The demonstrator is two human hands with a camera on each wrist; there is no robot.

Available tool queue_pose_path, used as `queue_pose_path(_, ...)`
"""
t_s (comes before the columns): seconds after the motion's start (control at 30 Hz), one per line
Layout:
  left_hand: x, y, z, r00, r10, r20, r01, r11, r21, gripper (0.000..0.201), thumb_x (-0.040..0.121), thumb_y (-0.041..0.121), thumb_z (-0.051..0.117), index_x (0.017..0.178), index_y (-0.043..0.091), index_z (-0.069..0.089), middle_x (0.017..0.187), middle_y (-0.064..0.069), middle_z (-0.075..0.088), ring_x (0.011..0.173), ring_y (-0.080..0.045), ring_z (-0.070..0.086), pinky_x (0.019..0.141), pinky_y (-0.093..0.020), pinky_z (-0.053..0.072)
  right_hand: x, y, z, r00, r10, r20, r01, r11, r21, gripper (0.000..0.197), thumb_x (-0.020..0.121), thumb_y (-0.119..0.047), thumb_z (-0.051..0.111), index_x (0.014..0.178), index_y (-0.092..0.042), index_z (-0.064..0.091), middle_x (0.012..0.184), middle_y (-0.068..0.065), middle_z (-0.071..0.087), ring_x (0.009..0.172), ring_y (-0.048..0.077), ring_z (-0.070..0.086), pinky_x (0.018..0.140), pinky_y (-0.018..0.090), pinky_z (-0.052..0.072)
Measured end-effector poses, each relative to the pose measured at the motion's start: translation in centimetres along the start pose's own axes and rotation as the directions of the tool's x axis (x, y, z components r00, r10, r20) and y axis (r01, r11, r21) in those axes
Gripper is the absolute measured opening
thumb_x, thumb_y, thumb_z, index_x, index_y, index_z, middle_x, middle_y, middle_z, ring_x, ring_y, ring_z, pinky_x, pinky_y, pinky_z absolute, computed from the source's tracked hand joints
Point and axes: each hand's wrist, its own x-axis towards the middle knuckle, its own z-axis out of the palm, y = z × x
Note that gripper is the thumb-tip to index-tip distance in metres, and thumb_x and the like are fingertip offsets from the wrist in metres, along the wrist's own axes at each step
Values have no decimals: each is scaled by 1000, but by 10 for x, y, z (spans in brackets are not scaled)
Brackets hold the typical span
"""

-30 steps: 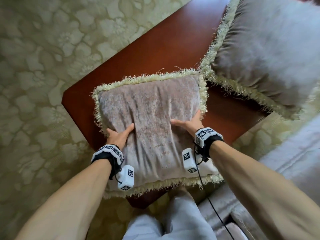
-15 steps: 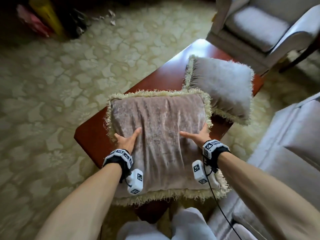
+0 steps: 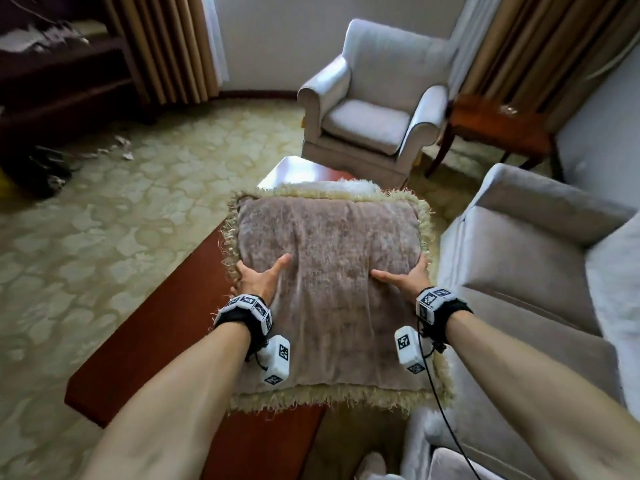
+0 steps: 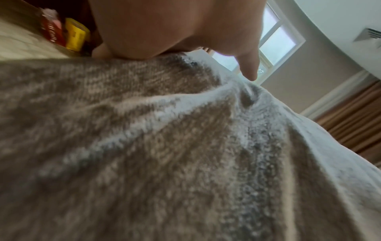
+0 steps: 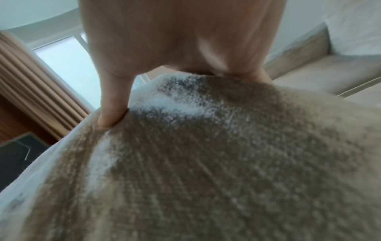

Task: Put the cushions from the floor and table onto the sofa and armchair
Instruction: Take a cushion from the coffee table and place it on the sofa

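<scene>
Two hands carry the fringed cushion (image 3: 329,292) flat above the table (image 3: 152,341): left hand (image 3: 258,280) and right hand (image 3: 403,278) each clasp a side, thumbs on top, fingers hidden beneath, likely to keep it level. Beyond it, another cushion (image 3: 346,186) lies on the table; sofa (image 3: 519,258) is close right, armchair (image 3: 374,109) ahead.
</scene>
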Motion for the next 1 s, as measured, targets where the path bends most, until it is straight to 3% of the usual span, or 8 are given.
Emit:
queue_pose_path(0.1,-13,23,46,997,58,59,-61,996,59,145,40,92,63,153,19,10,153,-20,34,141,-42,29,113,-56,27,9,13,-47,998,24,-64,-21,999,45,149,46,-48,93,154,-25,-7,154,14,29,136,33,39,113,48,31)
queue_pose_path(0.17,-24,36,79,991,90,101,-99,991,90,151,30,97,57,152,22,10,152,-19,36,138,-41,33,112,-57,30,17,23,-80,995,53,-87,-48,997,65,145,50,-47,92,154,-24,-7,153,15,32,134,33,42,112,48,33)
queue_pose_path(0.23,-33,47,115,986,101,132,-118,985,129,150,30,97,57,152,23,10,152,-19,35,139,-41,33,111,-58,29,27,33,-113,991,88,-99,-80,994,78,144,52,-47,92,153,-25,-10,152,17,33,133,35,42,111,49,33)
queue_pose_path(0.37,-53,69,189,981,94,172,-132,966,222,156,24,102,53,152,24,10,151,-21,35,137,-43,33,110,-60,30,50,59,-176,981,125,-148,-109,987,114,156,36,-60,90,153,-26,-9,154,16,30,137,34,38,114,49,30)
queue_pose_path(0.57,-97,115,283,962,143,232,-220,910,350,132,59,86,62,155,15,5,153,-24,29,141,-41,26,115,-55,23,72,82,-268,956,199,-214,-169,974,151,136,59,-53,87,154,-18,-5,156,17,25,139,35,34,115,43,28)
queue_pose_path(0.77,-117,157,376,917,221,333,-347,853,389,129,60,86,61,154,16,8,152,-24,31,141,-41,25,114,-56,22,88,104,-346,929,235,-287,-170,958,232,129,68,-60,78,155,-15,-6,160,14,15,145,32,22,117,44,19)
queue_pose_path(0.93,-121,187,451,862,236,449,-417,834,361,142,46,94,57,155,21,3,156,-24,23,143,-43,23,113,-61,22,103,115,-396,884,304,-354,-193,929,316,122,71,-66,70,155,-18,-3,162,11,9,147,33,17,116,49,18)
queue_pose_path(1.0,-120,197,481,839,241,487,-447,815,368,137,53,90,61,155,18,4,156,-25,23,143,-43,23,114,-60,22,108,118,-413,860,349,-372,-233,918,322,115,76,-66,66,156,-19,-3,162,12,9,147,34,17,115,49,19)
